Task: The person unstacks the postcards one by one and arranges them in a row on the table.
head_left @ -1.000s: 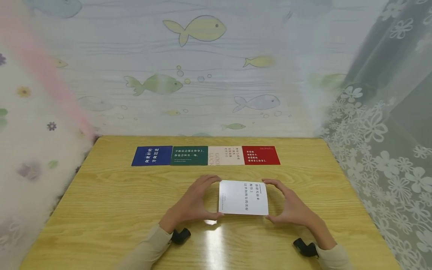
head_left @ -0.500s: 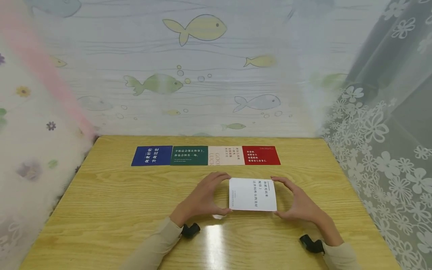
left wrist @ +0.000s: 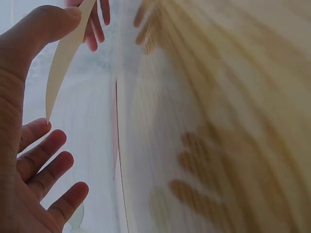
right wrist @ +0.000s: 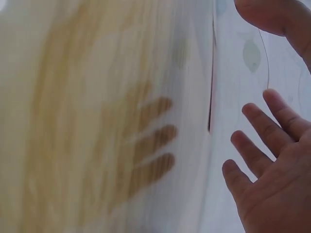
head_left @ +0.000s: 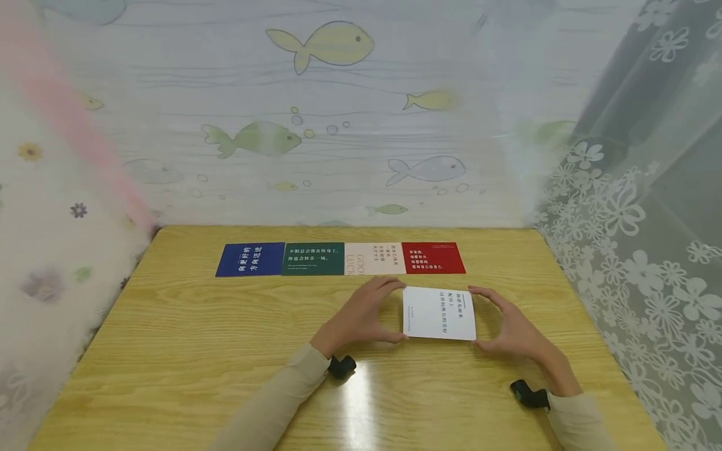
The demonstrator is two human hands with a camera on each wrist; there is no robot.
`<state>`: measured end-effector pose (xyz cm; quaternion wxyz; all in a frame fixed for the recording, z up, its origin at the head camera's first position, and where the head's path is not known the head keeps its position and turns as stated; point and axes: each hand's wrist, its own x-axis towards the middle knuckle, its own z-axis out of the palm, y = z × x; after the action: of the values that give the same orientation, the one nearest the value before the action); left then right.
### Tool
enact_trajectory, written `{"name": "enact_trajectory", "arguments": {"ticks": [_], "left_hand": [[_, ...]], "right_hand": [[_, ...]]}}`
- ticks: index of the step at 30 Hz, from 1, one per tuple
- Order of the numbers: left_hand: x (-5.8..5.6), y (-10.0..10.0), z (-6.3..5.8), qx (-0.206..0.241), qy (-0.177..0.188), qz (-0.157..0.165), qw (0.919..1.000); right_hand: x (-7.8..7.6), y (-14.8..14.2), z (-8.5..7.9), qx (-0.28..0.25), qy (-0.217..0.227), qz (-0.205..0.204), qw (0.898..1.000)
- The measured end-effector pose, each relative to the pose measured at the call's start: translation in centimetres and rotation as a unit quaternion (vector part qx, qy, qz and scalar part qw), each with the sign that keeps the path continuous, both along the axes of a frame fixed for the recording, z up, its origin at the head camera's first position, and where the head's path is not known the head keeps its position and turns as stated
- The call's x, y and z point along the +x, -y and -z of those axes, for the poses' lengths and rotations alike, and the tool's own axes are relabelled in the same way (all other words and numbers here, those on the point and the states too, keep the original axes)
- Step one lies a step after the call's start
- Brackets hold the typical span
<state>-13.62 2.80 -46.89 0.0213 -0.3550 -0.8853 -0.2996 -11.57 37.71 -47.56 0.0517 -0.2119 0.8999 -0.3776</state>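
Note:
A white card (head_left: 425,313) with dark vertical Chinese writing is held between both hands, raised over the wooden table. My left hand (head_left: 359,316) pinches its left edge, thumb at the near corner and a fingertip at the far one. At the opposite edge my right hand (head_left: 519,332) does likewise. In the left wrist view the card (left wrist: 63,65) appears edge-on and slightly bowed, the other fingers spread beneath it. The right wrist view catches its thin edge beside the right fingers (right wrist: 265,128). Behind it lies a row: blue card (head_left: 250,259), green card (head_left: 313,259), cream card (head_left: 361,250), red card (head_left: 434,258).
The wooden table (head_left: 225,351) runs back to a fish-patterned curtain (head_left: 338,175). Lacy white flowered fabric (head_left: 620,213) hangs along the right side, floral fabric (head_left: 51,250) along the left. Dark camera mounts (head_left: 342,367) sit at both wrists.
Both hands have carried the white card to the right and away from me, closer to the row. The four cards in the row lie as before.

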Motion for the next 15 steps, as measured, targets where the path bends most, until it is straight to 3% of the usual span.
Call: {"name": "enact_trajectory", "arguments": {"ticks": [15], "left_hand": [[-3.5,-4.7,0.8,-0.030,0.005,0.003,0.9995]], "right_hand": [[-1.8,-3.4,-0.4,0.020,-0.005,0.018,1.000]]}}
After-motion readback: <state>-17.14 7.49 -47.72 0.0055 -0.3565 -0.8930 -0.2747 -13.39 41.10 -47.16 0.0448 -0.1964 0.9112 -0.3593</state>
